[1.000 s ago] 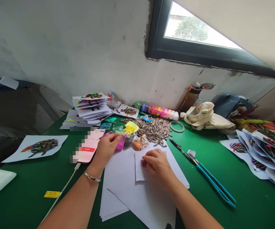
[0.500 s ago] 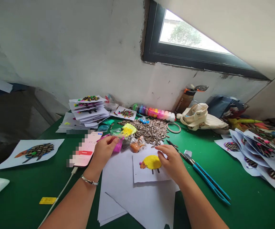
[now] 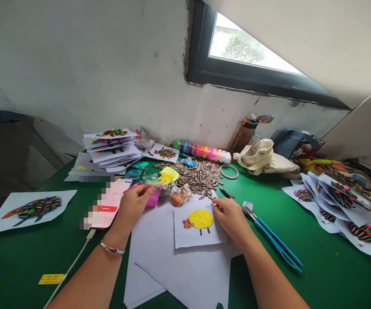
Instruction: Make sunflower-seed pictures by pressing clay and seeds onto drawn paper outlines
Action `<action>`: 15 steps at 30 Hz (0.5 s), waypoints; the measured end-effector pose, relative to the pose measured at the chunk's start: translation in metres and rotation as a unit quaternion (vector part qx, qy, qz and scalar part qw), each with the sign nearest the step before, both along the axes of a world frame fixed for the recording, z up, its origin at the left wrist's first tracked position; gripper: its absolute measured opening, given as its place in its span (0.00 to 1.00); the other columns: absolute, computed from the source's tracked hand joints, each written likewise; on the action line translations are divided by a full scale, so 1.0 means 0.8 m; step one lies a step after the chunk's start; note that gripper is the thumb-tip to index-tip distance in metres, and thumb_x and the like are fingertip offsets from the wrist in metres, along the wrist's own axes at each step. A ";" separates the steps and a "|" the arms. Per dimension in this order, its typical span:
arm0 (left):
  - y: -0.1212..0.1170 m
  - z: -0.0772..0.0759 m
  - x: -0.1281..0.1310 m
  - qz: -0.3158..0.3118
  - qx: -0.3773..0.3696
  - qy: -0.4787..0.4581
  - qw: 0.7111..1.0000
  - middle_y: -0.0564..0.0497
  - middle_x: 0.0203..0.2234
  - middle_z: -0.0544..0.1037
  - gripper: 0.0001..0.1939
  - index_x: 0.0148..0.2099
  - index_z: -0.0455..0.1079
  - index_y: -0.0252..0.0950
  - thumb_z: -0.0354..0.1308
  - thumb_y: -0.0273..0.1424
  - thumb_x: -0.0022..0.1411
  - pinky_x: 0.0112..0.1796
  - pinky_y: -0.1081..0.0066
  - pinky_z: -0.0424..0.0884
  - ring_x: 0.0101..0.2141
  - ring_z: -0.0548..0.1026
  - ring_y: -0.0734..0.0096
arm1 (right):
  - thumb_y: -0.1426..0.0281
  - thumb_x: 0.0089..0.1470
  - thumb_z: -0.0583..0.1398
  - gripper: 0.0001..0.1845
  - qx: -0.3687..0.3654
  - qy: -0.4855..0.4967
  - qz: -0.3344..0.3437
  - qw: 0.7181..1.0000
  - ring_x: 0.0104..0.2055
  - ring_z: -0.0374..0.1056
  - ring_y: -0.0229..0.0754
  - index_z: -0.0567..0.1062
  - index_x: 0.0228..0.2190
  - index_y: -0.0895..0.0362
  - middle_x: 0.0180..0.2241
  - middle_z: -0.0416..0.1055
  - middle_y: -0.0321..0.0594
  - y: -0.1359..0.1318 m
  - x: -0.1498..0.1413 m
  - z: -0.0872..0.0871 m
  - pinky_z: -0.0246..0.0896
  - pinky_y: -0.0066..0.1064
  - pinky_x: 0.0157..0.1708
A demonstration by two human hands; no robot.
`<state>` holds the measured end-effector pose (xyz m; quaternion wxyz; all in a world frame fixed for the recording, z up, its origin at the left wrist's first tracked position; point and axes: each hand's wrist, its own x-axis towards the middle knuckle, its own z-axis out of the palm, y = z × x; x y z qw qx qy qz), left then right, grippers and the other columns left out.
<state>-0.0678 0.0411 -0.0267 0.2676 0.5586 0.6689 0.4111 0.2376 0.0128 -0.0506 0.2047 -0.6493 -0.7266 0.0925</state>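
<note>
My left hand (image 3: 136,202) hovers by the pink packet (image 3: 153,198), its thumb and fingertips pinched together; anything between them is too small to make out. At the upper right corner of a small white card (image 3: 180,238), my right hand (image 3: 229,216) has its fingertips closed on what looks like a striped sunflower seed (image 3: 214,198). The card bears a flat yellow clay body (image 3: 203,219) with a brown head, a pink nose and dark legs. Behind it lies a heap of sunflower seeds (image 3: 201,174). Opened clay packets, yellow (image 3: 168,175), dark and orange-brown (image 3: 181,196), sit between my hands.
White sheets (image 3: 179,274) lie under the card. A phone (image 3: 116,201) with a cable is at left, beside a seed-covered picture (image 3: 40,208). Blue tweezers (image 3: 277,242) and a pen (image 3: 226,192) lie right. Stacked pictures (image 3: 113,150), a bottle (image 3: 245,135) and a cloth bag (image 3: 263,159) stand behind.
My right hand has drawn back from over the yellow body to the card's upper right corner, and its fingertips have come together. My left hand stays pinched near the pink packet. The view has shifted slightly.
</note>
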 end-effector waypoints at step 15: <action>0.003 -0.003 -0.001 0.005 -0.006 -0.054 0.999 0.49 0.34 0.81 0.23 0.41 0.78 0.36 0.59 0.50 0.55 0.33 0.71 0.68 0.35 0.75 0.62 | 0.67 0.60 0.54 0.14 0.003 0.091 0.045 0.995 0.35 0.71 0.42 0.80 0.32 0.55 0.31 0.77 0.40 -0.007 -0.038 -0.005 0.61 0.30 0.36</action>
